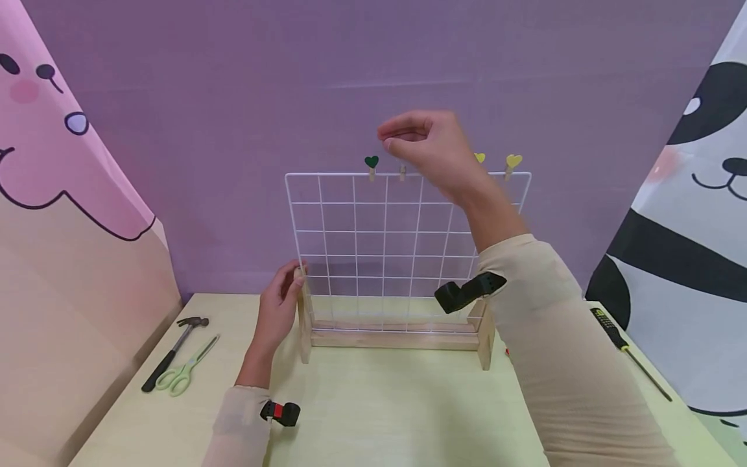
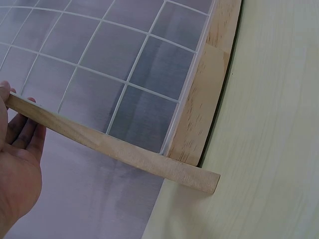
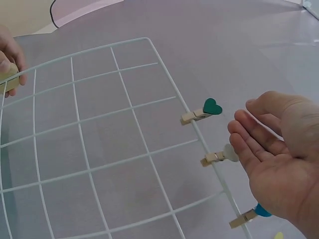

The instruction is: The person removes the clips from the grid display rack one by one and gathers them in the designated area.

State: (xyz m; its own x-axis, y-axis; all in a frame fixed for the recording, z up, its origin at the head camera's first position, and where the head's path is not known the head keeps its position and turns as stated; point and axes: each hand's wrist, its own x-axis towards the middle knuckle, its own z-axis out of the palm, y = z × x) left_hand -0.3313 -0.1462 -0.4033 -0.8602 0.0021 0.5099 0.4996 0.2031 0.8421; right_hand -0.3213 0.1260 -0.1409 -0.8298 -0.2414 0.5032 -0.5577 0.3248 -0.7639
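Observation:
A white wire grid panel stands upright in a wooden stand. My left hand grips the top of the stand's left upright, thumb on the near side and fingers behind. Small wooden clothespins with heart tops are clipped along the grid's top wire: a green-heart clothespin, a white-topped clothespin, a blue-topped clothespin and yellow-heart clothespins. Just above the top wire, my right hand hovers beside the white-topped and green-heart clothespins, fingers loosely bent, nothing visible in it.
On the left of the table lie a hammer and light green scissors. A screwdriver with a black and yellow handle lies at the right edge. Something small and red peeks out beside the right sleeve. A purple backdrop hangs behind.

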